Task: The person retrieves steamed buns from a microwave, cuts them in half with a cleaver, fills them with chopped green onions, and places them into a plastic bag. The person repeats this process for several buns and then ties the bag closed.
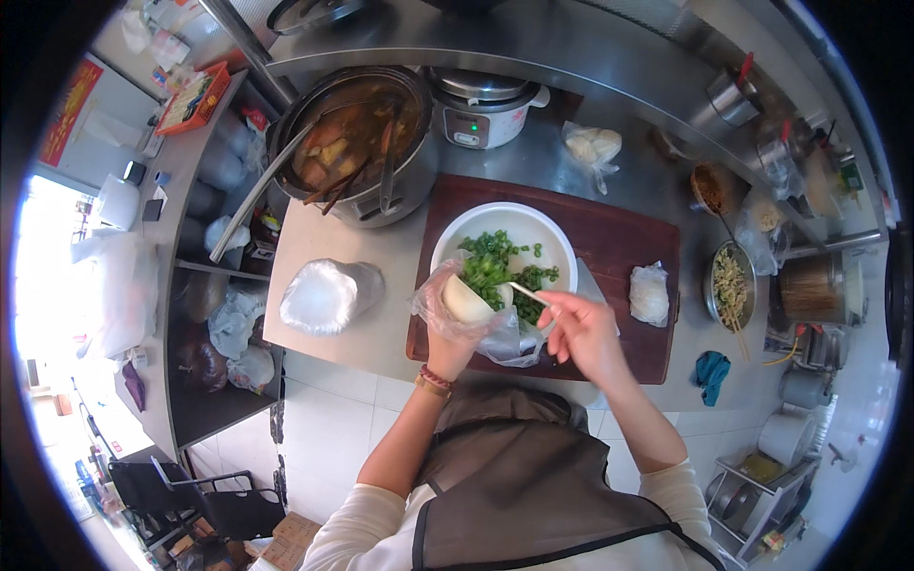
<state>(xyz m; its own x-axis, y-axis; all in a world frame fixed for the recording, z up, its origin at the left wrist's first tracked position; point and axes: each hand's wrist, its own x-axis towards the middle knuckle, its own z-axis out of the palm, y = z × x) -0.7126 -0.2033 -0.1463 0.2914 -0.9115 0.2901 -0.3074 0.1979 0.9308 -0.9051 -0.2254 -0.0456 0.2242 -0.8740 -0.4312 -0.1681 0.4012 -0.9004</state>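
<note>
Over the near left rim of a white bowl [568, 250], my left hand [453, 350] holds a pale folded bun [465, 300] in a clear plastic bag [428, 303]. Chopped green herbs [485, 268] are at the bun's opening, and more chopped greens [532, 307] lie in the bowl. My right hand [582, 335] grips the light handle of a spoon [528, 292], whose head is at the greens beside the bun. The bowl stands on a dark red cutting board [621, 250]. Another plastic bag [514, 346] hangs at the bowl's near edge.
A large pot of stewed food [421, 171] with long tongs [264, 185] stands at back left, beside a rice cooker [485, 125]. Foil-like containers [321, 296] are at left. A wrapped white item [648, 294], a metal bowl with chopsticks [750, 275] and a teal cloth [710, 378] are at right.
</note>
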